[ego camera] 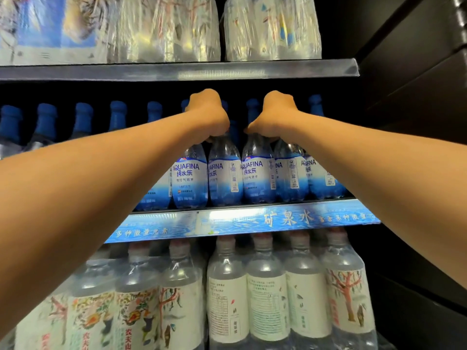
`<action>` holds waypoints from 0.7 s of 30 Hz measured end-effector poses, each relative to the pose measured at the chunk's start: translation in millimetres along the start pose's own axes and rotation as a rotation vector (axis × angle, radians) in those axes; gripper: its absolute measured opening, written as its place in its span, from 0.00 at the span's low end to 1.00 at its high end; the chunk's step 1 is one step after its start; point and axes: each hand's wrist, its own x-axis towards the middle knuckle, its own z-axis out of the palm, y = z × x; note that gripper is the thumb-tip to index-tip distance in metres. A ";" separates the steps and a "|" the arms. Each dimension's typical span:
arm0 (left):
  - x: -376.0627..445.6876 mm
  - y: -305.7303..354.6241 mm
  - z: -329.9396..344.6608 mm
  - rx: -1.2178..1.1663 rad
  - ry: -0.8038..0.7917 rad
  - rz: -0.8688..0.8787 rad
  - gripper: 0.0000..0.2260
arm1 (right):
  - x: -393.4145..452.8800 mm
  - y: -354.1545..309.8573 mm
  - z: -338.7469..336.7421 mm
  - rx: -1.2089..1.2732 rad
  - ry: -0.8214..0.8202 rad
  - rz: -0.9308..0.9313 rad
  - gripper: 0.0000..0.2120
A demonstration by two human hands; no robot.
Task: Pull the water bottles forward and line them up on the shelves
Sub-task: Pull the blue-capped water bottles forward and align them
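Several Aquafina water bottles (257, 173) with blue caps and blue-white labels stand in a row at the front of the middle shelf (252, 219). My left hand (209, 117) is curled round the necks of the bottles left of centre (189, 178). My right hand (274, 117) grips the necks of the bottles just to the right. Both fists hide the caps they hold. More blue-capped bottles (83, 120) stand farther back on the left of the same shelf.
Shrink-wrapped packs of bottles (270, 29) sit on the top shelf (177, 70). Wrapped packs with painted labels (267, 299) fill the shelf below. A dark cabinet wall (414, 122) closes the right side.
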 end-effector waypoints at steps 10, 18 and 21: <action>5.6 -6.7 6.4 -0.254 -0.137 -0.023 0.07 | -1.5 4.9 -7.3 0.347 -0.187 0.043 0.11; 6.9 -9.5 1.6 -0.165 -0.035 0.030 0.20 | 0.1 5.3 -0.6 0.230 -0.018 0.020 0.18; 8.1 -9.8 0.4 -0.124 -0.003 0.072 0.23 | 0.4 5.8 -2.0 0.221 -0.024 0.008 0.18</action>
